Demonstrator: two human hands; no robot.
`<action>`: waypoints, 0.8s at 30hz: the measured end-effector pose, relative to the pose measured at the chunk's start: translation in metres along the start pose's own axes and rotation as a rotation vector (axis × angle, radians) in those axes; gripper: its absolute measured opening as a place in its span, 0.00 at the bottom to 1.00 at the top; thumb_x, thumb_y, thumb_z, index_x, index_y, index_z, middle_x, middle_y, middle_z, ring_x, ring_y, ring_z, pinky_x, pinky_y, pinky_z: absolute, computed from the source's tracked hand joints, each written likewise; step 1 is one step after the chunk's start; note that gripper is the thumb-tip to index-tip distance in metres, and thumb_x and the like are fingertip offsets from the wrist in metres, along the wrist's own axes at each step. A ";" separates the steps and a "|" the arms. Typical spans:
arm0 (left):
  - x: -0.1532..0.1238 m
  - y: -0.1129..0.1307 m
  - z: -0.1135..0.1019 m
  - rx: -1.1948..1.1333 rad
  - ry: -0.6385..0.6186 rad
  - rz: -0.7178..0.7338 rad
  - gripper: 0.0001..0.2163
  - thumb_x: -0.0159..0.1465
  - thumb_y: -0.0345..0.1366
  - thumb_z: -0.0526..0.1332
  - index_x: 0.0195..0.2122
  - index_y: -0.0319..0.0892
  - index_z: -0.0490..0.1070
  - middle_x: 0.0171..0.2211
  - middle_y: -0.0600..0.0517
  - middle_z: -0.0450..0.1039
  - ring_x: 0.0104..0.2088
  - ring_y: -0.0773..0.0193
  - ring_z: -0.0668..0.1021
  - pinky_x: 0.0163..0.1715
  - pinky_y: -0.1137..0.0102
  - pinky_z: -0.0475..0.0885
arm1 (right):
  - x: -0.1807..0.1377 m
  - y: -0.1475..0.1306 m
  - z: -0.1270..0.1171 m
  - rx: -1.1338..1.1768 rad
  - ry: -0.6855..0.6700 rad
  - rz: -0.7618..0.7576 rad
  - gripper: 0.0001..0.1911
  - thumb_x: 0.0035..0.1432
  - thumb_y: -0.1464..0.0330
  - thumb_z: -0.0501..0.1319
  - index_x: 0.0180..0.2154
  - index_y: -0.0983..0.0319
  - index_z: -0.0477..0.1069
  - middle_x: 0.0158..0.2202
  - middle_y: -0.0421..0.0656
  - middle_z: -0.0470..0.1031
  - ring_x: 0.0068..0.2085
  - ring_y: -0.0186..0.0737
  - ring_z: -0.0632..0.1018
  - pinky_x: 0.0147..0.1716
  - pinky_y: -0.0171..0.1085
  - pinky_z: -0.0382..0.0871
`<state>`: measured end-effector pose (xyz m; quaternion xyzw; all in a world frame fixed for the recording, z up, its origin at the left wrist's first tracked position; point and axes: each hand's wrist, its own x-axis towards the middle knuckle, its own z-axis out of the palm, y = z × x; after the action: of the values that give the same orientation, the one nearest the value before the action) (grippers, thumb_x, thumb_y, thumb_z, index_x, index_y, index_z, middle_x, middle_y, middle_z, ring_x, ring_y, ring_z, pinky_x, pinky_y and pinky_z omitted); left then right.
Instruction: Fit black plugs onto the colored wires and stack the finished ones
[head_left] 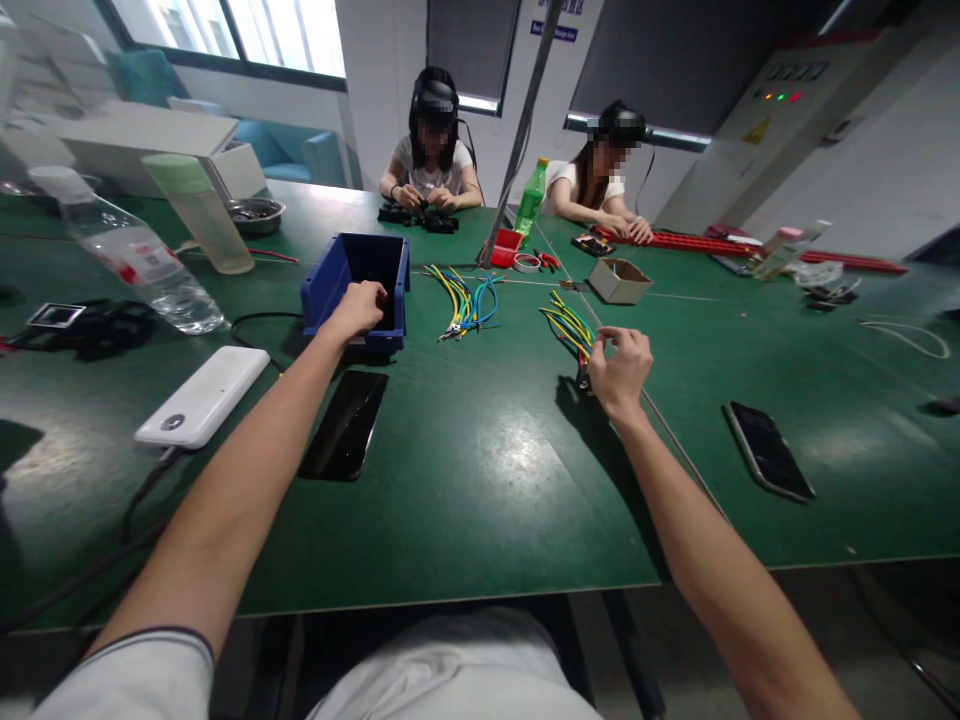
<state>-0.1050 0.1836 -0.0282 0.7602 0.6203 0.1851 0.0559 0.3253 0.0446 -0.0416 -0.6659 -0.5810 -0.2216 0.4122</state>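
My left hand (361, 308) reaches over the front wall of a blue plastic bin (322, 285). Its fingers curl down inside, and the fingertips and whatever they touch are hidden. My right hand (621, 370) hovers at the right edge of a bundle of yellow, green and blue wires (570, 325). Thumb and forefinger are bent towards each other in a pinch; anything between them is too small to make out. Between both hands, farther back, lies a second bundle of similar wires (465, 300) with metal terminals at the near ends.
Before the bin lies a black phone (346, 425), with a white power bank (202, 398) to its left. Bottles, including a clear one (142, 255), stand at left. Another phone (769, 450) is at right, a small cardboard box (621, 282) behind my right hand. Two people work across the table.
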 end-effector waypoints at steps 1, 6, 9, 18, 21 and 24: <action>0.000 0.000 0.000 -0.004 0.003 0.001 0.21 0.49 0.23 0.58 0.45 0.39 0.76 0.41 0.46 0.78 0.44 0.56 0.78 0.45 0.70 0.72 | -0.003 -0.007 0.000 0.033 0.002 -0.035 0.10 0.57 0.69 0.55 0.37 0.63 0.74 0.35 0.50 0.76 0.40 0.47 0.73 0.42 0.43 0.66; -0.001 0.000 0.000 -0.018 0.009 -0.003 0.22 0.48 0.22 0.57 0.44 0.39 0.76 0.41 0.46 0.78 0.44 0.57 0.78 0.44 0.71 0.72 | -0.024 -0.045 0.005 0.194 -0.155 -0.140 0.10 0.59 0.69 0.54 0.39 0.61 0.72 0.35 0.47 0.75 0.37 0.43 0.74 0.42 0.41 0.68; -0.001 0.001 -0.001 -0.024 0.013 -0.004 0.22 0.47 0.22 0.57 0.44 0.39 0.76 0.42 0.46 0.78 0.44 0.56 0.78 0.45 0.70 0.71 | -0.036 -0.062 0.010 0.224 -0.279 -0.169 0.11 0.60 0.69 0.53 0.40 0.61 0.72 0.36 0.48 0.76 0.37 0.43 0.75 0.42 0.39 0.68; 0.002 -0.001 0.002 -0.051 0.019 -0.007 0.21 0.47 0.20 0.58 0.42 0.39 0.76 0.40 0.45 0.78 0.44 0.55 0.78 0.46 0.69 0.71 | -0.046 -0.088 0.023 0.170 -0.461 -0.212 0.12 0.60 0.67 0.53 0.39 0.61 0.74 0.32 0.45 0.77 0.33 0.41 0.76 0.35 0.35 0.64; 0.002 -0.001 0.002 -0.066 0.006 -0.001 0.21 0.47 0.19 0.57 0.42 0.38 0.76 0.40 0.44 0.78 0.43 0.55 0.78 0.45 0.70 0.71 | -0.042 -0.105 0.034 0.237 -0.477 -0.134 0.12 0.60 0.65 0.53 0.39 0.62 0.73 0.28 0.44 0.76 0.29 0.40 0.75 0.33 0.35 0.64; 0.001 0.000 0.001 -0.079 -0.013 -0.003 0.22 0.47 0.19 0.57 0.43 0.38 0.77 0.38 0.45 0.79 0.42 0.55 0.79 0.44 0.70 0.72 | -0.037 -0.123 0.050 0.311 -0.479 -0.011 0.13 0.61 0.63 0.53 0.39 0.61 0.73 0.27 0.43 0.76 0.28 0.40 0.75 0.33 0.35 0.64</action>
<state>-0.1049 0.1843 -0.0287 0.7577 0.6131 0.2047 0.0902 0.1901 0.0612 -0.0623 -0.6248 -0.6925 0.0315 0.3592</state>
